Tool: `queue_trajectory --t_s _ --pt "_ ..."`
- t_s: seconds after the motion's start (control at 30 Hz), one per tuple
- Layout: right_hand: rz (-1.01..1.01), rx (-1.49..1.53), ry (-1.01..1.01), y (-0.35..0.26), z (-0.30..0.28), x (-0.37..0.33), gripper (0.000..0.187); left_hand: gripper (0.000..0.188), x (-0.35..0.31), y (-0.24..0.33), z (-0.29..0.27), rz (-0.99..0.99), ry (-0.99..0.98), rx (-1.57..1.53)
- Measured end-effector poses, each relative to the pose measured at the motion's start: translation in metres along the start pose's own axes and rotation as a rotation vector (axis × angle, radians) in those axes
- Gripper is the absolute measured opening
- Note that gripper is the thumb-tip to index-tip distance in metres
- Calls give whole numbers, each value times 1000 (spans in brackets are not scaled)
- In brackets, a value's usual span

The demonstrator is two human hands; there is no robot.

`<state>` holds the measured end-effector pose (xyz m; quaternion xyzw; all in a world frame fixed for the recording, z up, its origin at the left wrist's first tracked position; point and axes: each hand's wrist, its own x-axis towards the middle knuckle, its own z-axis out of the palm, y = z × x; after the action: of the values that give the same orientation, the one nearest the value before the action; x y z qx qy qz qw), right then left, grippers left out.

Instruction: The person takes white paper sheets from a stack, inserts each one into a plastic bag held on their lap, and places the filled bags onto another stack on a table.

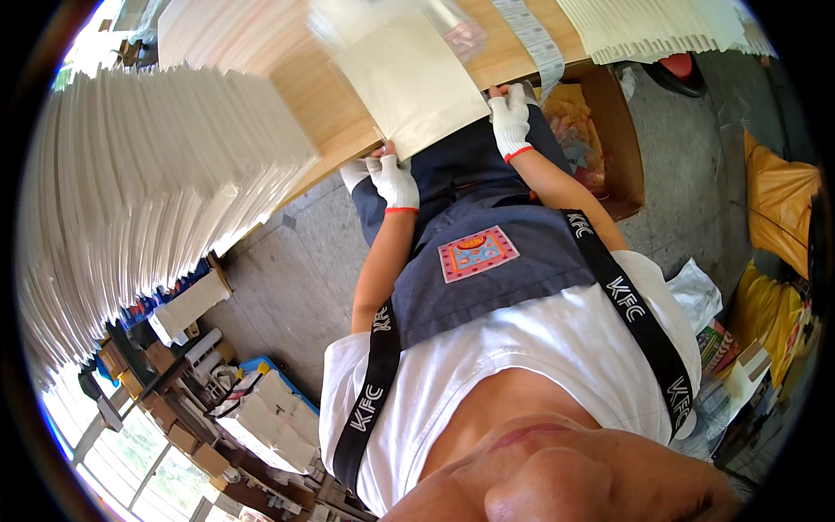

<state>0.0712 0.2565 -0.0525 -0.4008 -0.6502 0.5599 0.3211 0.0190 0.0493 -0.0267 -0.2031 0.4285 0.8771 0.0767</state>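
A flat cream-coloured paper piece (413,78) lies over the table edge, its near edge toward me. I cannot tell if it is a sheet, a bag or an envelope. My left hand (396,183), in a white fingerless glove with red trim, is closed at its near left corner. At the near right corner, my right hand (511,122) in a matching glove has its fingertips closed on the edge. Beyond the paper, a clear plastic wrap (444,22) is smeared by motion. A printed white paper strip (532,39) hangs over the table edge to the right.
Tall stacks of thin white flat pieces (148,165) fill the left of the wooden table (317,113). Another stack (652,26) stands at the far right. Under the table is a brown carton (617,139) with orange packaging. Yellow sacks (778,209) lie on the right-hand floor.
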Motion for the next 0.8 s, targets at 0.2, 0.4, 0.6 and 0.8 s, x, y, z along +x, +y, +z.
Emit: queue_trajectory --t_s 0.2,0.4,0.6,0.8 --pt "-96 8 352 23 -74 57 23 19 26 -27 -66 -613 60 -436" --pt "95 -541 -476 82 -159 123 37 25 -18 -45 10 -885 -274 259" --pt "-85 -251 -552 -59 -160 73 19 40 -51 -45 99 -652 -806 681" --pt "-861 -639 -439 -125 -166 43 17 23 -51 -84 162 -851 -736 544"
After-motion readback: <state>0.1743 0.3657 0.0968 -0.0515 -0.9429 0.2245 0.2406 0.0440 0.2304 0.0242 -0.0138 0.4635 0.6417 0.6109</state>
